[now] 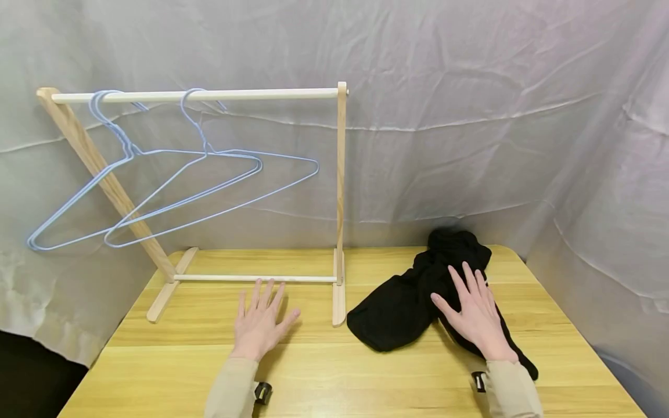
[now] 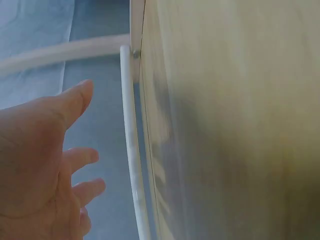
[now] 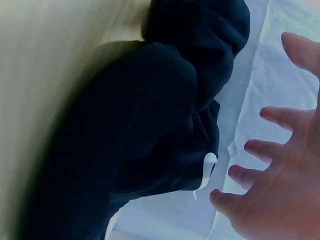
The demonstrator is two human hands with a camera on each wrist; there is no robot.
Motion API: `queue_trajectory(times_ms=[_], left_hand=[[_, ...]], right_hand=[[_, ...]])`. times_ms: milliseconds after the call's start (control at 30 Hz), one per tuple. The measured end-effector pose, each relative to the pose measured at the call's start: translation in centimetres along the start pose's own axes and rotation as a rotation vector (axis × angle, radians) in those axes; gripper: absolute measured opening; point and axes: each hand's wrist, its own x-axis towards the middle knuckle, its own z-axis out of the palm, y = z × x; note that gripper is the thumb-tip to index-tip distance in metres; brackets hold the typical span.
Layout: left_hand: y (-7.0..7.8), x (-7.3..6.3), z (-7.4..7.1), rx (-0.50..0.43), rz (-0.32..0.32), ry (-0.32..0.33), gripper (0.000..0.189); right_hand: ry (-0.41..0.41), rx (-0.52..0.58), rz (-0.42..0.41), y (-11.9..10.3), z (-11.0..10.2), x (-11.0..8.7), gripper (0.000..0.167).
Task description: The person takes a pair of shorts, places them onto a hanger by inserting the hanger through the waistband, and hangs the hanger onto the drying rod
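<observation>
A pale, creased fabric backdrop (image 1: 470, 87) stands behind and around a light wooden tabletop (image 1: 313, 371). On the left side there is a wooden clothes rack (image 1: 341, 191), and light-blue wire hangers (image 1: 206, 148) hang from its upper rail, more than one of them close together toward the left end. The black garment (image 1: 389, 310) lies loosely bunched on the tabletop, to the right of the rack; its longer direction goes from the far edge toward the person, where one wide part turns to the front left and a narrower part reaches to the front right. Because it is so dark and crumpled, I cannot tell surely which kind of garment it is, but a small white loop (image 3: 207, 170) shows on it in the right wrist view. Both hands are released and hold nothing, with the fingers spread. The right hand (image 1: 474, 313) is clearly the nearer one: it hovers directly over the garment, and the right wrist view shows a gap between them. The left hand (image 1: 259, 322) is in front of the lower bar (image 1: 256, 278) of the rack, so the garment lies to its right, well apart from it.
</observation>
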Motion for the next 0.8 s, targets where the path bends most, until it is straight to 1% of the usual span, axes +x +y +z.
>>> queue_trajectory(times_ms=[200, 367, 467, 667, 800], left_hand=[[1.1, -0.1, 0.0, 0.008, 0.046, -0.024, 0.074], [2.1, -0.1, 0.1, -0.003, 0.097, -0.045, 0.074], [2.9, -0.1, 0.2, -0.029, 0.133, -0.088, 0.074], [4.5, -0.2, 0.4, -0.092, 0.201, -0.170, 0.072], [5.6, -0.1, 0.6, -0.161, 0.242, -0.226, 0.073]], right_hand=[[-0.023, 0.028, 0.001, 0.2, -0.8, 0.8, 0.081], [-0.034, 0.098, 0.003, 0.5, -1.1, 1.4, 0.079], [-0.024, 0.149, 0.010, 1.0, -1.2, 1.8, 0.077], [-0.004, 0.232, 0.057, 1.5, -1.4, 2.6, 0.075], [0.028, 0.297, 0.097, 2.1, -1.4, 3.3, 0.071]])
